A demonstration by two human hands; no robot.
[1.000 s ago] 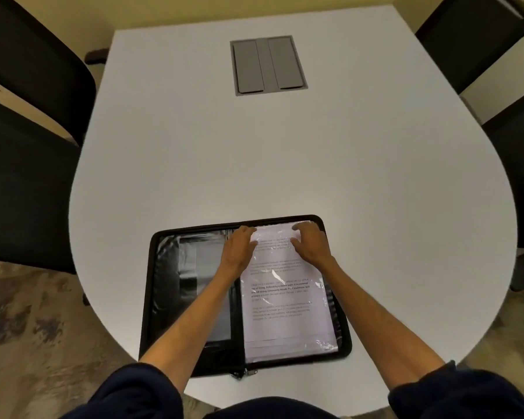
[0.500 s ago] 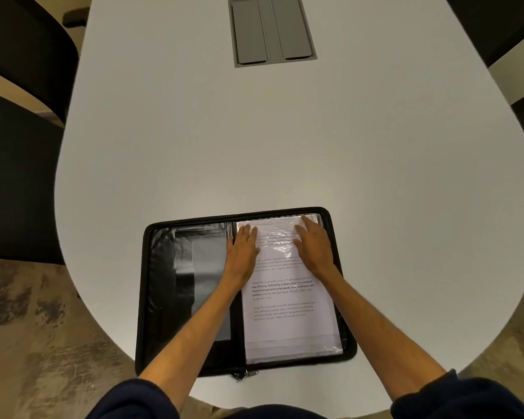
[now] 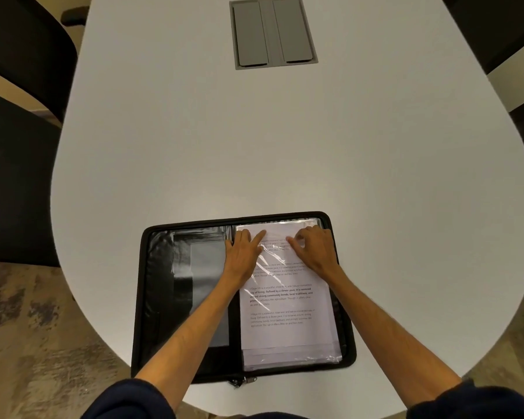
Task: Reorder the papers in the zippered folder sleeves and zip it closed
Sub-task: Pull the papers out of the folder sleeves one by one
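Observation:
A black zippered folder lies open flat at the near edge of the white table. Its left half shows black inner pockets. Its right half holds clear plastic sleeves with a printed paper on top. My left hand rests on the sleeve's upper left, fingers straight, index finger stretched toward the top edge. My right hand sits at the upper right with fingers curled, pinching the clear sleeve near its top. The plastic is wrinkled between my hands. The zipper pulls hang at the folder's near edge.
A grey cable hatch is set into the table's far middle. Black chairs stand at the left and far right. Patterned carpet shows below the table's rounded near edge.
My right hand's fingers went from flat on the sleeve to curled at its top. My left hand stays on the sleeve with the index finger stretched out. The plastic now wrinkles between them.

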